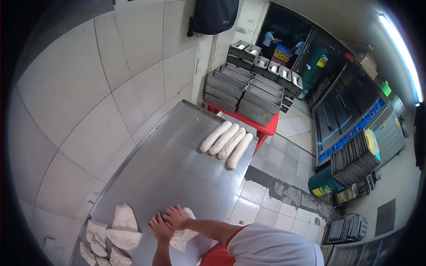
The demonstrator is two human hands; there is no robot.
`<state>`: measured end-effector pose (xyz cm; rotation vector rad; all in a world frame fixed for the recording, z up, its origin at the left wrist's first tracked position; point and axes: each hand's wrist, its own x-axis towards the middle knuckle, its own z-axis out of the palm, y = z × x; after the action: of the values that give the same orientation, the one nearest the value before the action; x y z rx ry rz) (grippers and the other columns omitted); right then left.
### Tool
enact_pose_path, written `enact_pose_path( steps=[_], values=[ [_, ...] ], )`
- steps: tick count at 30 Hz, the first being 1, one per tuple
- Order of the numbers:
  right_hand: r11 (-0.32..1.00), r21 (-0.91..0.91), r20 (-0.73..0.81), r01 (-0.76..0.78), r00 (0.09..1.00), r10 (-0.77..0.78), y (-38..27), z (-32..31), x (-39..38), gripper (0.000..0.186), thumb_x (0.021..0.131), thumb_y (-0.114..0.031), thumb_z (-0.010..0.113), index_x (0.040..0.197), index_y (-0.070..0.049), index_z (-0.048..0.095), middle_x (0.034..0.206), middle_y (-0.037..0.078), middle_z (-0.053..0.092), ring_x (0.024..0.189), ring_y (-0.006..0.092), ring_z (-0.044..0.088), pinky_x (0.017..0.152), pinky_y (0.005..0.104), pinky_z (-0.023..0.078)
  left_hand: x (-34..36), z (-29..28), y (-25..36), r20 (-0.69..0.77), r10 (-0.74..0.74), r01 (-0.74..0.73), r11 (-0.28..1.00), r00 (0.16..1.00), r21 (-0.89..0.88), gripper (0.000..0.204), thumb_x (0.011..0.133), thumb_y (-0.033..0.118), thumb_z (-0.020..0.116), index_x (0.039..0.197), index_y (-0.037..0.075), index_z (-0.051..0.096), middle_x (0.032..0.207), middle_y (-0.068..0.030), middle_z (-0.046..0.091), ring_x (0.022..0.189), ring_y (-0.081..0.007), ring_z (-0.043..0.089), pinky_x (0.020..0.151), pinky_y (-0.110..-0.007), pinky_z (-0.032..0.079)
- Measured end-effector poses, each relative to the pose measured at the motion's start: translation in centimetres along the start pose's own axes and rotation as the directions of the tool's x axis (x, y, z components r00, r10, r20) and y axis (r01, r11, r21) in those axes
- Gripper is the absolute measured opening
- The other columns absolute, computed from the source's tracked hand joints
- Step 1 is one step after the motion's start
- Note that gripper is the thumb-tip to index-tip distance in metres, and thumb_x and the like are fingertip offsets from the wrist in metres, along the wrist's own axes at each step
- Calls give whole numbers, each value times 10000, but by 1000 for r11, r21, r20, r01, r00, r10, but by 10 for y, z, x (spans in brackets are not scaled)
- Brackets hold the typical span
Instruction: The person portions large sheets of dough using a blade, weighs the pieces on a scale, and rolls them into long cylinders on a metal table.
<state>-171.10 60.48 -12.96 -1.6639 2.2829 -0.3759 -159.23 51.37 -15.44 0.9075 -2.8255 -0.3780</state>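
Hands: our left hand [158, 226] and right hand [176, 217] sit side by side at six o'clock, fingers spread flat and pressing down on the dough [184, 235]; nothing is pinched or gripped.
Dough: the pale piece lies under our palms at the near edge of the table [168, 168], poking out toward five o'clock; it touches both hands.
Cut pieces: a heap of rough white pieces [116, 234] waits at seven o'clock, just beside our left hand but apart from it.
Logs: four rolled logs [226, 142] lie together at one o'clock on the table's far right corner; the outermost sits close to the edge.
Risk: we judge the dough could slide off the near edge if we push unevenly; bare steel may make it stick and tear; that outer log could roll off with a knock.
Surface: smooth steel table, set against a tiled wall [88, 88].
Room: stacked loaf tins [248, 84] on a red stand at twelve o'clock; an oven [350, 119] at two o'clock; tiled floor [275, 195], patched and cracked; two people far off in the doorway.
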Motion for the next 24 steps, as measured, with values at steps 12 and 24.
enact_pose_path(
  steps=[12,24],
  values=[
    [996,18,84,-91,992,89,-8,8,-49,352,961,-495,528,978,-162,641,1072,75,605,1087,269,575,899,437,419,-45,2,9,8,60,-59,994,998,-89,394,710,313,750,993,82,600,944,-141,556,950,-369,581,808,-499,460],
    [974,-225,-310,-27,950,-45,0,-4,-56,473,976,-565,486,1118,-134,619,1086,111,585,1143,275,538,938,447,401,-53,-29,17,54,78,-72,992,995,-105,567,686,416,838,1089,61,656,1099,-125,579,1117,-362,541,934,-512,441]
  ],
)
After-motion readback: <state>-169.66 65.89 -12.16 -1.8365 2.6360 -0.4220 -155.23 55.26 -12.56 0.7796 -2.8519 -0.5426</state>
